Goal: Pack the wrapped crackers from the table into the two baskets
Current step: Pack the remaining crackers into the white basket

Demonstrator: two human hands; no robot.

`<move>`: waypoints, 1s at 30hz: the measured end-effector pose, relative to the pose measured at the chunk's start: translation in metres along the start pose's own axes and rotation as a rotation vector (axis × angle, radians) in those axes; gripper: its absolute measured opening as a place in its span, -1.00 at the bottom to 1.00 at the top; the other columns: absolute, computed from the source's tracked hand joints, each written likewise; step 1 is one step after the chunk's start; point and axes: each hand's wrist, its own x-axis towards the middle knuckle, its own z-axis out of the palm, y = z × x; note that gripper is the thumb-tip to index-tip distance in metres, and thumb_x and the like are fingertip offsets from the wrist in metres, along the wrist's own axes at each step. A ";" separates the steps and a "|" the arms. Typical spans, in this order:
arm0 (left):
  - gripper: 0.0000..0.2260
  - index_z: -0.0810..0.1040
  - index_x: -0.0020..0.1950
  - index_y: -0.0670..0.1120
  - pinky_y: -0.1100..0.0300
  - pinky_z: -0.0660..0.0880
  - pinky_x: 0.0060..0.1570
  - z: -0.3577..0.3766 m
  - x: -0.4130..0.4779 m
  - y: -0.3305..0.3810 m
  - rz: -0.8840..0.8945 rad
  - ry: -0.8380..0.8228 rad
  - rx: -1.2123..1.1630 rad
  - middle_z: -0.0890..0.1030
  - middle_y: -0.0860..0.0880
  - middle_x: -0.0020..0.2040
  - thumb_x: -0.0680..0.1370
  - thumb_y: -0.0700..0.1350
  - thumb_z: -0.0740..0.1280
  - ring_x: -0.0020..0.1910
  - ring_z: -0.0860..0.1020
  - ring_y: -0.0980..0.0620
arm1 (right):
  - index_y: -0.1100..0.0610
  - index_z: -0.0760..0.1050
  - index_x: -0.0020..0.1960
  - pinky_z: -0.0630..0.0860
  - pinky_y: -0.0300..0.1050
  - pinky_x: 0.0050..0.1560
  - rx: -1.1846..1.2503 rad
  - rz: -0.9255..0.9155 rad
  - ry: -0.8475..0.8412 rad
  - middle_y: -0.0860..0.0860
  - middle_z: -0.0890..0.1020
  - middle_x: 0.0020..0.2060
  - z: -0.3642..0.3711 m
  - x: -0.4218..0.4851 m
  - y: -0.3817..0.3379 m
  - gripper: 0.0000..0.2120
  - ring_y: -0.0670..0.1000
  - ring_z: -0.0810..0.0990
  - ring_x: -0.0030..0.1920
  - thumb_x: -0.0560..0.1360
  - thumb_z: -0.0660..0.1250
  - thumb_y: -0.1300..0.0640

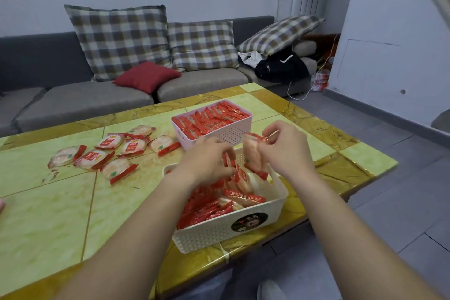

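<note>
Several wrapped crackers (pixel 110 152) in red-and-clear packets lie loose on the table's left half. A pink basket (pixel 226 133) at the back is full of upright packets. Nearer stands a white basket (pixel 219 231), partly filled. Over its far end my right hand (pixel 286 147) holds a stack of wrapped crackers (pixel 252 153) upright. My left hand (pixel 207 161) reaches into the white basket, fingers curled among the packets there; whether it grips one is hard to tell.
The table (pixel 48 214) is yellow-green marble with brown borders; its right edge runs close to the white basket. A grey sofa (pixel 85 97) with plaid and red cushions stands behind. Grey tiled floor lies to the right.
</note>
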 end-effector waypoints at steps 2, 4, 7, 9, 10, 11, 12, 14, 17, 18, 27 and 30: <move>-0.62 0.58 0.24 0.29 -0.06 0.38 0.28 0.006 0.007 0.005 0.010 -0.062 0.054 0.48 0.02 0.22 0.44 0.29 0.42 0.28 0.34 -0.09 | 0.06 0.50 0.02 0.52 -0.08 -0.27 -0.105 0.001 -0.075 0.00 0.64 -0.20 0.012 -0.008 -0.003 -0.76 0.03 0.63 -0.20 0.50 0.46 -0.05; -0.62 0.60 0.24 0.30 -0.05 0.37 0.27 0.013 0.012 0.007 0.019 -0.078 0.117 0.47 0.01 0.21 0.43 0.30 0.42 0.26 0.33 -0.10 | 0.08 0.46 0.06 0.51 -0.05 -0.23 -0.193 0.013 -0.146 0.06 0.65 -0.11 0.026 -0.012 -0.001 -0.75 0.10 0.64 -0.13 0.53 0.44 -0.03; -0.74 0.66 0.14 0.24 0.00 0.41 0.20 0.017 0.013 0.009 0.034 -0.009 0.116 0.49 0.03 0.12 0.47 0.20 0.41 0.20 0.39 -0.09 | 0.15 0.50 0.14 0.57 -0.01 -0.07 -0.295 -0.023 -0.262 0.15 0.66 0.04 0.038 -0.016 -0.001 -0.78 0.21 0.64 0.06 0.52 0.39 0.14; -0.86 0.66 0.03 0.17 0.06 0.47 0.09 0.015 0.007 0.006 0.062 0.075 -0.002 0.52 0.06 0.00 0.49 0.10 0.43 0.13 0.49 -0.04 | 0.13 0.51 -0.05 0.54 -0.01 -0.10 -0.384 -0.057 -0.385 0.16 0.66 0.04 0.039 -0.019 -0.003 -0.95 0.23 0.64 0.09 0.53 0.37 0.16; -0.93 0.66 -0.03 0.15 0.09 0.49 0.03 0.012 0.002 0.004 0.088 0.084 -0.090 0.57 0.09 -0.05 0.50 0.05 0.44 0.07 0.55 0.01 | 0.11 0.46 -0.17 0.48 -0.03 -0.16 -0.422 -0.053 -0.437 0.17 0.65 0.01 0.038 -0.020 -0.004 -0.87 0.23 0.64 0.06 0.54 0.36 0.14; -0.99 0.65 -0.09 0.13 0.13 0.50 -0.04 0.009 -0.005 0.002 0.118 0.046 -0.188 0.62 0.11 -0.10 0.51 0.02 0.46 -0.01 0.59 0.07 | 0.12 0.44 -0.21 0.44 -0.06 -0.19 -0.445 -0.050 -0.454 0.17 0.65 -0.02 0.034 -0.020 -0.006 -0.82 0.23 0.63 0.03 0.53 0.37 0.14; -0.97 0.67 -0.12 0.13 0.20 0.49 -0.10 0.004 -0.013 0.002 0.137 -0.032 -0.290 0.65 0.14 -0.14 0.51 0.01 0.47 -0.10 0.60 0.17 | 0.16 0.49 -0.17 0.45 -0.06 -0.19 -0.455 -0.035 -0.440 0.18 0.66 -0.04 0.031 -0.018 -0.007 -0.87 0.24 0.64 0.01 0.52 0.38 0.16; -0.96 0.72 -0.07 0.11 0.39 0.42 -0.17 0.000 -0.028 0.004 0.161 -0.197 -0.383 0.69 0.16 -0.14 0.52 0.03 0.49 -0.17 0.57 0.29 | 0.22 0.61 -0.01 0.58 -0.01 -0.07 -0.412 -0.029 -0.340 0.18 0.68 -0.03 0.024 -0.013 -0.006 -0.87 0.24 0.66 0.03 0.51 0.32 0.22; -0.98 0.72 -0.08 0.03 0.45 0.35 -0.24 0.007 -0.035 0.006 0.182 -0.203 -0.251 0.69 0.12 -0.15 0.51 -0.06 0.49 -0.21 0.55 0.30 | 0.05 0.66 -0.01 0.61 0.00 -0.01 -0.213 -0.039 -0.296 0.02 0.71 -0.10 0.012 -0.008 -0.002 -0.83 0.12 0.67 -0.04 0.52 0.30 0.19; -0.96 0.69 -0.13 0.02 0.45 0.34 -0.26 0.006 -0.035 0.006 0.158 -0.163 -0.290 0.68 0.12 -0.20 0.51 -0.10 0.49 -0.23 0.55 0.28 | -0.01 0.65 -0.05 0.59 -0.04 -0.05 -0.087 -0.024 -0.335 -0.03 0.71 -0.14 0.008 -0.009 0.000 -0.85 0.07 0.67 -0.06 0.53 0.32 0.18; -0.95 0.61 0.01 -0.07 0.25 0.46 -0.07 -0.013 -0.022 0.014 -0.027 0.287 -0.591 0.63 0.11 -0.08 0.63 -0.13 0.36 -0.10 0.54 0.21 | -0.03 0.69 -0.05 0.66 0.12 -0.03 0.093 -0.092 -0.415 -0.02 0.73 -0.16 -0.012 -0.017 0.005 -0.84 0.04 0.70 -0.10 0.45 0.45 0.20; -0.95 0.62 0.01 -0.02 0.29 0.46 -0.10 -0.009 -0.026 0.014 -0.048 0.321 -0.525 0.62 0.14 -0.08 0.61 -0.14 0.37 -0.11 0.54 0.27 | 0.00 0.65 -0.15 0.68 0.14 -0.13 0.071 0.041 -0.180 -0.03 0.69 -0.24 -0.013 -0.010 0.012 -0.91 0.05 0.68 -0.19 0.39 0.44 0.16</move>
